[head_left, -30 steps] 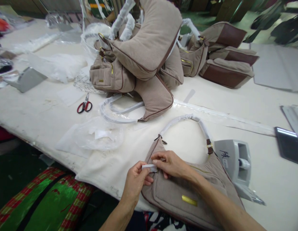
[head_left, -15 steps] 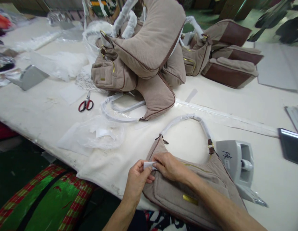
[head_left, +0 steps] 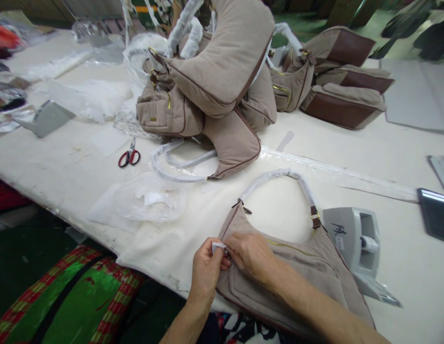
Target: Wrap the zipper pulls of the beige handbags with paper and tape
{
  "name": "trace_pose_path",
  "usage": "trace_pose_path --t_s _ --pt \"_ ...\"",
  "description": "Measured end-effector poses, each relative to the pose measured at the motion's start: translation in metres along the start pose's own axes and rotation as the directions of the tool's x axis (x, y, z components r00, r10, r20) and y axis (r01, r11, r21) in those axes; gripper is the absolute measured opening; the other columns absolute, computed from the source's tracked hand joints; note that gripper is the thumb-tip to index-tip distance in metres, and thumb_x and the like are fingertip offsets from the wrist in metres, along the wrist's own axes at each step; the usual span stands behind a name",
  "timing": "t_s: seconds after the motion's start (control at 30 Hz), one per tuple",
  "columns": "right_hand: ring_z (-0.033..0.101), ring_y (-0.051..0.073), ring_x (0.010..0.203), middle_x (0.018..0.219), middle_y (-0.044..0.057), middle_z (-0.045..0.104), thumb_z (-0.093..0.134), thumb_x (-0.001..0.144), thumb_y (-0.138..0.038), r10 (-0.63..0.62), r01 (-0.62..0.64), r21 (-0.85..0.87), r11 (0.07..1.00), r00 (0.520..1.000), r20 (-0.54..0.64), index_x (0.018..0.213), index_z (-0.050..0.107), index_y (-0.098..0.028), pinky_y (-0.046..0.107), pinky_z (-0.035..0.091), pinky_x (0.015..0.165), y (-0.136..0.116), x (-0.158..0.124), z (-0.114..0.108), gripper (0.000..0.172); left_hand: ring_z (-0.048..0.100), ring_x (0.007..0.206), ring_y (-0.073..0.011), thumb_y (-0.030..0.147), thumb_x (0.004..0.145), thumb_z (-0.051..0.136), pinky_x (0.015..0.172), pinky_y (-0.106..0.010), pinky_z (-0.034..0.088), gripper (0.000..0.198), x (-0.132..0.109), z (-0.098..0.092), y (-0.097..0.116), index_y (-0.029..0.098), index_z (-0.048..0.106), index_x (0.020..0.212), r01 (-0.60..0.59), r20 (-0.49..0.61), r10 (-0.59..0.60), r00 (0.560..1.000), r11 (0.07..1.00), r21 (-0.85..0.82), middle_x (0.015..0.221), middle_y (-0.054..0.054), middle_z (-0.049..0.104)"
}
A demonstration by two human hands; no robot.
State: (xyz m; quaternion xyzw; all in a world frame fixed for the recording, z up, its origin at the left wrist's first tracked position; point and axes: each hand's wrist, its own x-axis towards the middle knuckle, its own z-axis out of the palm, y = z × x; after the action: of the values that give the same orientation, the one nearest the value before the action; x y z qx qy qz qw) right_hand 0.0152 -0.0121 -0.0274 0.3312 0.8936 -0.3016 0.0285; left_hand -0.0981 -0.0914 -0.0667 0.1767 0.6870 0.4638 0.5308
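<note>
A beige corduroy shoulder bag (head_left: 297, 272) lies in front of me, its handle (head_left: 268, 177) wrapped in white paper and plastic. At the bag's left end, my left hand (head_left: 207, 260) pinches a small piece of white paper (head_left: 217, 246) between thumb and fingers. Pressed close beside it, my right hand (head_left: 248, 253) has its fingertips closed near the paper's right edge, by a small dark metal part, perhaps a zipper pull. What exactly the right fingertips grip is mostly hidden. My right forearm crosses over the bag's front pocket.
Several similar bags (head_left: 222, 62) are heaped at the back, more (head_left: 345, 105) at the back right. Scissors (head_left: 129, 155) and a clear plastic bag (head_left: 150, 198) lie left. A grey tape dispenser (head_left: 354, 243) stands right of the bag, a dark phone-like slab (head_left: 437, 217) farther right.
My right hand has turned and shifted slightly right and down, its knuckles now higher over the bag. Less of the white paper shows between the hands; my left hand stays nearly in place.
</note>
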Motion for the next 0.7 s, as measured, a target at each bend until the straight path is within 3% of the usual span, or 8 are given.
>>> trace_pose_path --t_s 0.17,0.27,0.47,0.7 --pt "0.056 0.013 0.067 0.073 0.001 0.064 0.053 0.076 -0.017 -0.003 -0.004 0.106 0.994 0.998 0.064 0.078 0.063 -0.018 0.021 0.030 0.055 0.005 0.010 -0.010 0.010 0.054 0.045 -0.0091 0.023 0.073 0.054 0.045 -0.016 0.042 0.006 -0.001 0.000 0.000 0.017 0.054 0.074 0.002 0.017 -0.002 1.000 1.000 0.005 0.050 0.005 0.056" --pt "0.055 0.013 0.066 0.070 0.001 0.063 0.052 0.077 -0.017 0.010 -0.012 0.049 0.999 0.998 0.058 0.074 0.062 -0.017 0.021 0.029 0.054 0.008 0.013 -0.007 0.010 0.055 0.047 -0.0088 0.027 0.073 0.056 0.046 -0.016 0.042 0.010 -0.002 -0.001 0.001 0.017 0.054 0.074 0.015 0.030 -0.014 0.999 1.000 -0.021 0.052 0.005 0.057" --pt "0.052 0.013 0.060 0.077 0.002 0.061 0.045 0.083 -0.016 -0.017 0.014 -0.099 0.995 0.999 -0.027 0.083 0.058 -0.017 0.025 0.027 0.050 0.006 0.006 0.007 0.013 0.058 0.051 -0.0105 0.032 0.070 0.061 0.049 -0.018 0.046 0.022 -0.003 -0.007 0.006 0.016 0.054 0.082 0.101 0.078 -0.095 0.992 0.992 -0.073 0.061 0.002 0.061" --pt "0.051 0.016 0.066 0.079 0.004 0.056 0.044 0.086 -0.016 -0.184 0.153 -0.251 0.956 0.978 -0.103 0.088 0.053 -0.016 0.026 0.029 0.048 0.006 -0.004 0.021 0.010 0.056 0.046 -0.0105 0.030 0.068 0.059 0.044 -0.018 0.044 0.021 0.002 -0.006 0.006 0.016 0.052 0.083 0.133 0.082 -0.126 0.989 0.988 -0.080 0.060 0.001 0.062"
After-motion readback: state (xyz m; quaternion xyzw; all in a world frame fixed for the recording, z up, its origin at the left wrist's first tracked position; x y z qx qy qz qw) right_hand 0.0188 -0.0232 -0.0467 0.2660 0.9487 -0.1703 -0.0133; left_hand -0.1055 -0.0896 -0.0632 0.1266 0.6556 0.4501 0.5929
